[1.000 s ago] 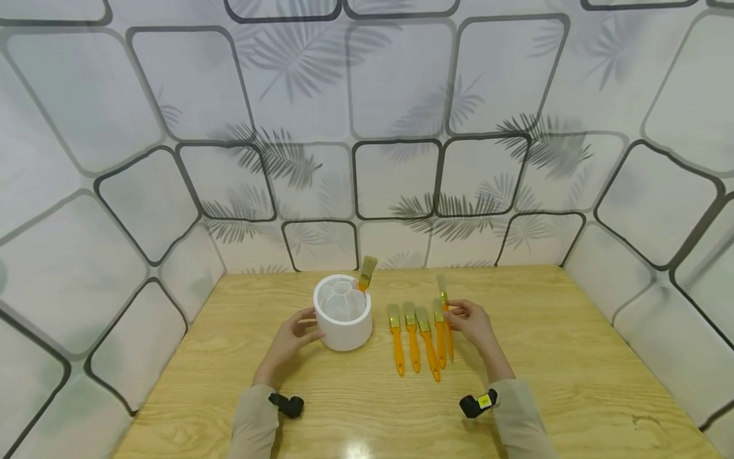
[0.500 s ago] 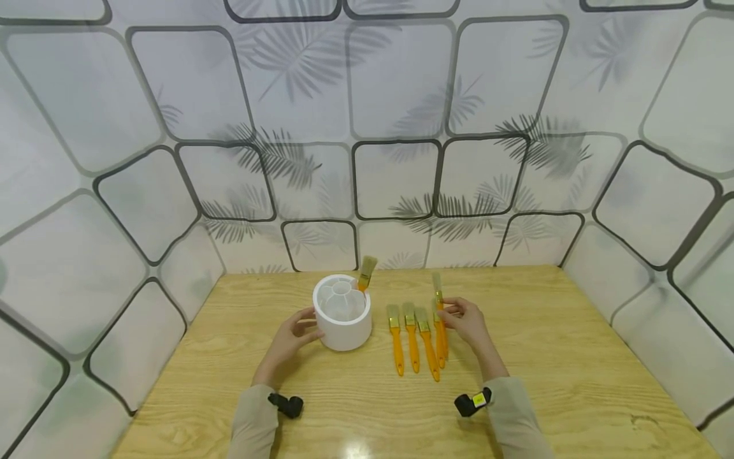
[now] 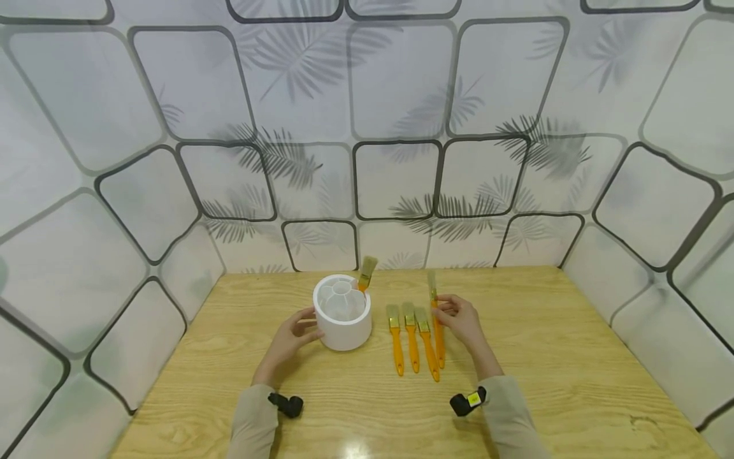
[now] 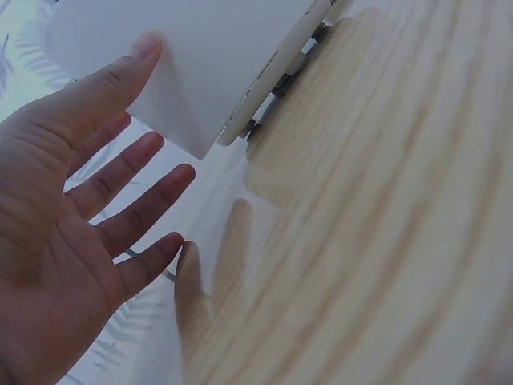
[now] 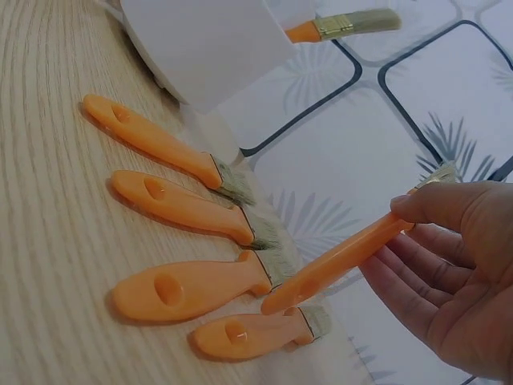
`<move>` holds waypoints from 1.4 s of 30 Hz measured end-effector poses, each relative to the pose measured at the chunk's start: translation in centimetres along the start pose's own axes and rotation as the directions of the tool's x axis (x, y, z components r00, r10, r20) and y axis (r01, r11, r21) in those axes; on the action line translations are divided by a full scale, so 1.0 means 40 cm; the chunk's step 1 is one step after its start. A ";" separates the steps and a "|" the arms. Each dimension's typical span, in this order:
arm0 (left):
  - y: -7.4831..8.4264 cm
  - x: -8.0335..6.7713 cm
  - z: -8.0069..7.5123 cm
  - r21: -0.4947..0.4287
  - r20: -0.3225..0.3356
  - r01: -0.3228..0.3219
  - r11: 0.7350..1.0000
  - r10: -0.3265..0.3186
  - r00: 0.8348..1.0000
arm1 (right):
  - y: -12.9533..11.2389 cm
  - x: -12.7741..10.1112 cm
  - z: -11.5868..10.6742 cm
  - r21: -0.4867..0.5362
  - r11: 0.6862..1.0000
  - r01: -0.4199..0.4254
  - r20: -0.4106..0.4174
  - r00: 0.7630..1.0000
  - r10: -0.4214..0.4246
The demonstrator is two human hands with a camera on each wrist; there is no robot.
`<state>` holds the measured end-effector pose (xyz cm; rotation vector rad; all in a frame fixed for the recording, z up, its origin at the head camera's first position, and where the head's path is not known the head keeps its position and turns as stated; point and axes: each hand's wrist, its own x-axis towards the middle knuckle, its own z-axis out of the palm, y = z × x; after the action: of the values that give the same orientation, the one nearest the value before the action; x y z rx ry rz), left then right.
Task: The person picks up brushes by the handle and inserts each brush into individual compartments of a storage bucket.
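A white round organizer (image 3: pixel 344 333) with compartments stands left of centre, a paintbrush (image 3: pixel 367 273) upright in its right side, bristles up. My left hand (image 3: pixel 289 338) is at the organizer's left side. In the left wrist view its thumb (image 4: pixel 120 80) rests against the white wall and the other fingers are stretched out, relaxed. My right hand (image 3: pixel 461 317) pinches another paintbrush (image 5: pixel 345 261) near its metal band, bristles pointing away. That brush is raised over the rightmost of several orange-handled paintbrushes (image 5: pixel 192 289) lying side by side on the table, overlapping it in the head view.
The light wood table (image 3: pixel 344 408) meets a patterned wall covering (image 3: pixel 395 178) at the back and on both sides. Small dark feet (image 4: pixel 280 84) show under the organizer's base. Each wrist carries a black camera (image 3: pixel 292 407).
My right hand has moved a little to the left with the pinched paintbrush, which now overlaps the rightmost lying brush. The left hand and the organizer have stayed in place.
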<state>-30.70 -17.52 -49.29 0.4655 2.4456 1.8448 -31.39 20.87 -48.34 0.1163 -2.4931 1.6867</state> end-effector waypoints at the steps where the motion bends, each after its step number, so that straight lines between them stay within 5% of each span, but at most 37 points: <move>1: -0.001 0.001 0.000 0.000 0.000 -0.001 1.000 0.001 1.000 | -0.001 0.000 0.001 0.003 1.000 0.004 -0.001 1.000 -0.004; 30: -0.006 0.000 -0.001 -0.010 0.006 0.009 1.000 -0.009 1.000 | -0.041 0.004 0.031 0.016 0.997 0.079 -0.002 0.997 -0.079; 42: -0.075 0.023 -0.002 -0.004 -0.026 -0.016 1.000 0.016 1.000 | -0.134 -0.036 0.039 0.046 0.994 0.103 0.000 0.995 -0.103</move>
<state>-32.22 -18.08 -51.95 0.4650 2.4616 1.8736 -29.34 17.42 -44.20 0.2468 -2.4059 1.7033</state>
